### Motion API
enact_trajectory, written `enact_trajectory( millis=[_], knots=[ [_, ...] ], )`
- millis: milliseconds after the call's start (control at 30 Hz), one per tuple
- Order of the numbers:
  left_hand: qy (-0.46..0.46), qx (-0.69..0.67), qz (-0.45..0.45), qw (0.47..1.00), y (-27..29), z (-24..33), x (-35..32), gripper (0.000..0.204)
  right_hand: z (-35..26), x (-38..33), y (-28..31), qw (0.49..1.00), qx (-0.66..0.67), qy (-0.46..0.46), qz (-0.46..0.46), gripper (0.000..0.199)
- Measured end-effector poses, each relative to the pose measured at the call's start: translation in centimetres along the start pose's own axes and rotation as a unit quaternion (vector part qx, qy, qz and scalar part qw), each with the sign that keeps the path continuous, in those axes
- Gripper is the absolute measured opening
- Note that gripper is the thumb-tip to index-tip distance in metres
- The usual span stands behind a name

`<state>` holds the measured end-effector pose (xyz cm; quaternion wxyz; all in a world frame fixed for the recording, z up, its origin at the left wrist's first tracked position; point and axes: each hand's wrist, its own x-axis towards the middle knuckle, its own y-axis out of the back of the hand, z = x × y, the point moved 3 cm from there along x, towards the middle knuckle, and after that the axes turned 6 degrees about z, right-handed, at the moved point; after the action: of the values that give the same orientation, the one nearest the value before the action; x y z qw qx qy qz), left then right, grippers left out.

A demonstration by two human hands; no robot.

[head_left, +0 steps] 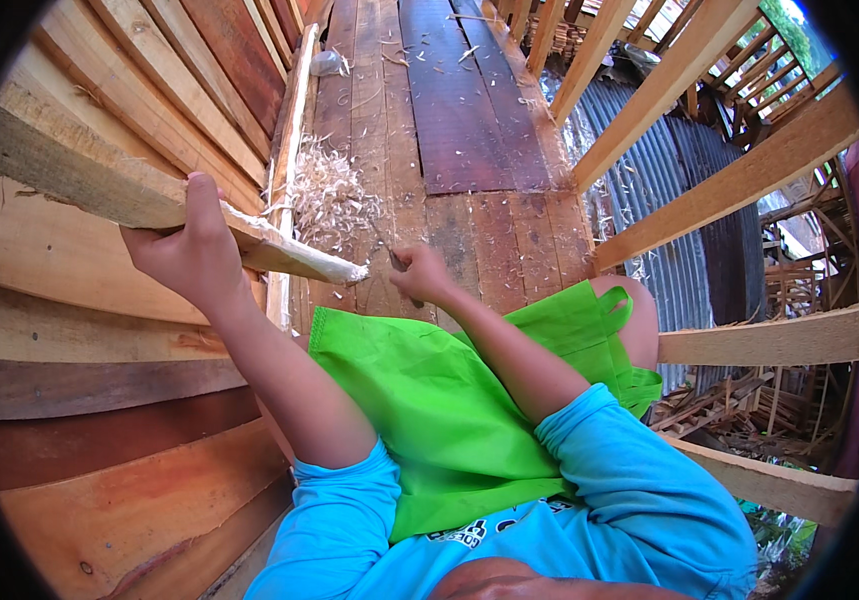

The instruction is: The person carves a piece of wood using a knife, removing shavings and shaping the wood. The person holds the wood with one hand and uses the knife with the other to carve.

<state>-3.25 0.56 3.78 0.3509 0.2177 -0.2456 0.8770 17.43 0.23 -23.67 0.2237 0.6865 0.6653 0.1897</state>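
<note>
Left hand [184, 245]: closed around a long wooden beam [79, 170], thumb up over the near side, most fingers hidden under and behind the wood.
Wooden beam: slants from the upper left down toward the middle, pale and rough along the edge by its right-hand end; far end cut off by the dark lens rim.
Right hand [424, 273]: gripping a thin dark tool [396, 262], just beside the beam's right-hand end.
Thin dark tool: narrow, perhaps a knife, handle mostly covered by the fingers; blade hard to make out against the brown boards.
Shavings [327, 200]: heaped in pale curls on the plank floor [499, 240] beyond the beam, with loose bits scattered farther off.
Lap: covered by bright green cloth [439, 400] with loops at the right; legs mostly hidden beneath, one bare knee [639, 320] showing.
Blue shirt [639, 480]: cut off at the lower edge, white print partly lost in folds.
Left side: stacked wall planks [99, 270], bent by the lens.
Right side: wooden rails [729, 225], partly hiding corrugated metal [649, 170] and jumbled timber.
</note>
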Motion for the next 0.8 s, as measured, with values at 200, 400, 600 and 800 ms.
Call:
enact_trajectory(
  millis=[200, 400, 600, 800],
  knots=[
    [0.003, 0.002, -0.015, 1.0, -0.6, -0.2, -0.2, 0.037, 4.2, 2.1, 0.0, 0.982, -0.111, -0.059, 0.143, 0.016],
    [-0.001, 0.009, -0.001, 1.0, 0.2, -0.3, 0.2, 0.034, 2.2, 2.5, -0.2, 0.996, -0.039, -0.001, 0.078, 0.017],
    [0.007, -0.002, -0.012, 1.0, -0.4, -0.5, 0.0, 0.033, 4.8, 3.3, 0.4, 0.99, -0.098, -0.022, 0.101, 0.015],
    [-0.003, 0.004, -0.002, 1.0, -0.4, -0.2, -0.1, 0.031, 3.5, 3.9, 1.6, 0.994, 0.005, -0.066, 0.091, 0.013]
  ],
)
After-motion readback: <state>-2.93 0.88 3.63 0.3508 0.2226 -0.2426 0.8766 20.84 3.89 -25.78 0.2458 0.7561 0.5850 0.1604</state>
